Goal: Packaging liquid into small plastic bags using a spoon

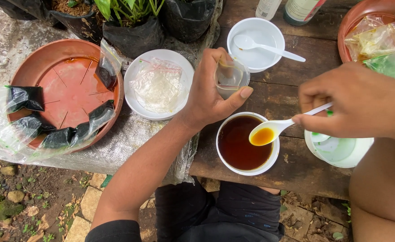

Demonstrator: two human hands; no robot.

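The left hand has its fingers wrapped around a small clear cup, held up at 12 o'clock from the white bowl of dark brown liquid. The right hand pinches a white spoon full of orange-brown liquid, right over the bowl's 2 o'clock edge. A red-brown tray with little black bags sits well away at 9 o'clock.
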